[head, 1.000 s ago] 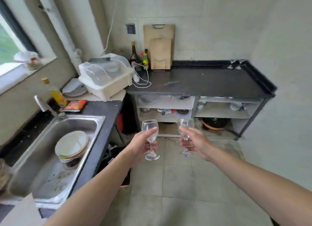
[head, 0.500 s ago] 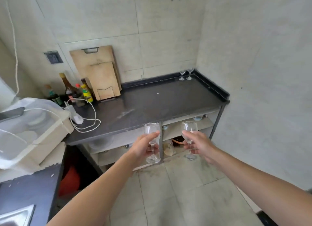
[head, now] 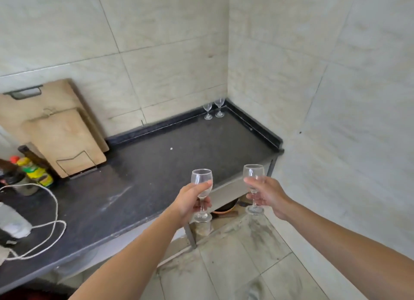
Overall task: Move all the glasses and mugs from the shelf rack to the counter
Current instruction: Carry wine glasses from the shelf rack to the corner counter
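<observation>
Wooden cutting boards (head: 60, 129), two of them, lean against the tiled wall at the far left, the smaller in front of the larger. Beside them stand a few bottles (head: 33, 171) (blurred at the edge, so the count is unsure), and a white cord (head: 52, 214) loops over the dark counter (head: 156, 165).

Four wine glasses show in all. The left hand (head: 190, 202) is curled around the stem and lower bowl of one wine glass (head: 201, 185), held upright just over the counter's front edge. The right hand (head: 267, 195) pinches the stem of a second wine glass (head: 253, 181), also upright, off the counter's right front corner and above the floor. Two more glasses (head: 214, 109) stand side by side on the counter in its back right corner.

Compared with half a second ago, the view has swung right and closer: the white plastic bin at the left is gone from sight, and the counter now lies directly beneath the left-hand glass.
</observation>
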Demonstrator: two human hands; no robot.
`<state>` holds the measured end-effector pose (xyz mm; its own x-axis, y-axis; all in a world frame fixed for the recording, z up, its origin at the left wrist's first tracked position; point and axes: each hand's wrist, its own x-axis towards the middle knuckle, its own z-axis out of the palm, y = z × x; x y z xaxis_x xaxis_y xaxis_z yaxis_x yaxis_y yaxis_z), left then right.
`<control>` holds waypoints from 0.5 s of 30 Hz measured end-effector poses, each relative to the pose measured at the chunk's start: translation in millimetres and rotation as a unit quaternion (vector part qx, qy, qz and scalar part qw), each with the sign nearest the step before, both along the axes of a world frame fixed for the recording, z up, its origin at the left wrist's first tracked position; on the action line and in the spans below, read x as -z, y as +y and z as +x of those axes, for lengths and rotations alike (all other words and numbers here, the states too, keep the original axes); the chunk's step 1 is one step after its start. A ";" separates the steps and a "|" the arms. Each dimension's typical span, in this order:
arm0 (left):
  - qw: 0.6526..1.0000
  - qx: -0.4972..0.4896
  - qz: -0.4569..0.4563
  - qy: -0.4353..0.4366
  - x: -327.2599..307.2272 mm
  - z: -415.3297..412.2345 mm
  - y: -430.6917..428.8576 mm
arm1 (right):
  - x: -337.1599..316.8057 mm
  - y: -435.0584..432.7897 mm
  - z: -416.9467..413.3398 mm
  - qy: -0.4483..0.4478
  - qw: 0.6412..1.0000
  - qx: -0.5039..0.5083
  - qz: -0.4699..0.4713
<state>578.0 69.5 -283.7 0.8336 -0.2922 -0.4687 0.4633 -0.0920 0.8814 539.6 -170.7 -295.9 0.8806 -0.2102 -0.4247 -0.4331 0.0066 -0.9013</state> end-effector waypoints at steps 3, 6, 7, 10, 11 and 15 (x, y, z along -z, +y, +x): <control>1.000 -0.009 0.013 0.006 -2.3 52.3 -30.7 | 0.0 -30.1 56.6 0.003 1.000 -0.003 -0.004; 1.000 -0.020 0.014 -0.001 -5.2 100.6 -54.8 | -1.5 -57.5 112.0 -0.002 1.000 -0.008 -0.017; 1.000 -0.026 0.013 0.000 -5.2 114.7 -61.4 | -2.3 -65.4 128.9 0.001 1.000 -0.007 -0.019; 0.999 -0.038 0.013 0.012 -2.2 151.9 -77.1 | -0.8 -84.5 173.6 0.006 1.000 -0.017 -0.026; 0.999 -0.038 0.018 0.015 0.2 166.2 -81.7 | 0.1 -90.5 189.3 0.004 0.999 -0.024 -0.032; 0.998 -0.048 0.018 0.028 12.8 228.2 -95.7 | 8.3 -108.5 253.8 -0.005 0.997 -0.042 -0.060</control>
